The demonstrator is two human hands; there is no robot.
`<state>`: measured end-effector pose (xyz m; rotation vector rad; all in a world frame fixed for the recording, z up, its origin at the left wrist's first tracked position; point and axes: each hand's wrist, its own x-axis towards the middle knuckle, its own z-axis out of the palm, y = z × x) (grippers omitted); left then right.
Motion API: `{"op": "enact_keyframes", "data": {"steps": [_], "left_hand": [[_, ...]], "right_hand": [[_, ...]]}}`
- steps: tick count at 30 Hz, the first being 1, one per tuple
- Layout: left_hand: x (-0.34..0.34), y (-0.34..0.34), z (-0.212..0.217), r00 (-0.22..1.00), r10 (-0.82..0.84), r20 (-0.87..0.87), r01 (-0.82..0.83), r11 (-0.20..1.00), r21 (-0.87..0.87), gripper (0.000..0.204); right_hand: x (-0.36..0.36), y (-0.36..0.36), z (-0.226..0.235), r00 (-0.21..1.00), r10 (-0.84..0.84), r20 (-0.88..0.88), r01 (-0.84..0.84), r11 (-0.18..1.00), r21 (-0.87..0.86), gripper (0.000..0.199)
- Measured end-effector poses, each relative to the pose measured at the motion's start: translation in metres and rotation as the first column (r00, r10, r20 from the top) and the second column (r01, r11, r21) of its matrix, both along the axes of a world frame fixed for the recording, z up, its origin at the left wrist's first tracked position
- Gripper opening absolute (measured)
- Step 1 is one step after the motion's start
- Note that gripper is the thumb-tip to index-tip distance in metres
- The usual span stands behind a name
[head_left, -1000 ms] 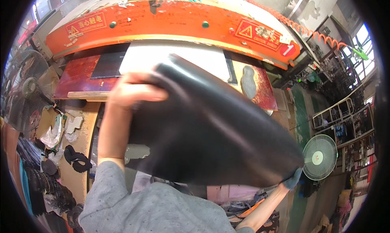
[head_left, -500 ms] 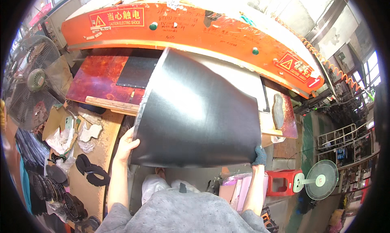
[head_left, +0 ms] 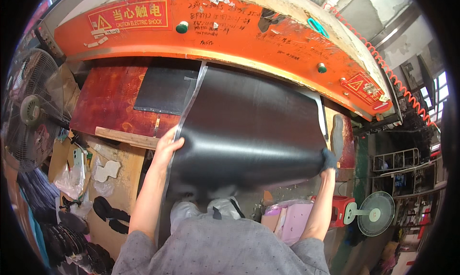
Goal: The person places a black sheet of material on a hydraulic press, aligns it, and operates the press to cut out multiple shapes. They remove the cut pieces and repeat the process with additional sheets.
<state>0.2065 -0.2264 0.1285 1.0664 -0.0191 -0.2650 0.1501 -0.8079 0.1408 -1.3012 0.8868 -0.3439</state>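
A large black flexible sheet [head_left: 249,126] lies spread out under the orange machine head [head_left: 230,30], its near part curving down over the bench edge. My left hand [head_left: 168,145] grips its left edge. My right hand [head_left: 328,160], in a dark glove, holds its right edge. A smaller black sheet [head_left: 163,88] lies on the red-brown board [head_left: 108,100] to the left.
A standing fan [head_left: 28,117] is at the far left and a small green fan [head_left: 376,220] on the floor at right. Black sole-shaped cutouts [head_left: 108,212] and a white cutout [head_left: 108,170] lie on the wooden table at left. A pink bin [head_left: 294,222] and red stool [head_left: 338,210] stand below.
The sheet, held up and bent in front of me before, has been lowered and spread flat under the orange head. Both hands stayed on its edges.
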Motion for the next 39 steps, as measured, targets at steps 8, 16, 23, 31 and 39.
{"op": "enact_keyframes", "data": {"steps": [8,16,23,31,39], "left_hand": [[0.167,-0.06,-0.005,0.966,0.251,0.058,-0.257,0.932,0.257,0.038],[0.188,-0.031,-0.067,0.771,0.337,0.539,-0.615,0.613,0.496,0.038],[0.08,0.016,-0.079,0.996,0.038,0.077,-0.079,0.744,0.664,0.035],[0.072,0.005,-0.067,0.982,-0.15,0.113,0.035,0.738,0.674,0.021],[0.058,0.006,-0.06,0.97,-0.239,0.054,0.155,0.768,0.621,0.022]], "right_hand": [[0.201,-0.073,0.004,0.959,-0.054,0.279,0.101,0.983,-0.154,0.009],[0.133,-0.058,-0.026,0.964,0.242,0.111,-0.192,0.919,-0.344,0.014],[-0.05,-0.019,-0.096,0.972,-0.059,-0.229,-0.035,0.922,-0.386,0.021],[-0.05,-0.003,-0.156,0.946,0.127,-0.298,-0.178,0.973,-0.149,0.061],[-0.1,0.01,-0.078,0.932,0.292,-0.216,-0.347,0.889,-0.297,0.052]]}}
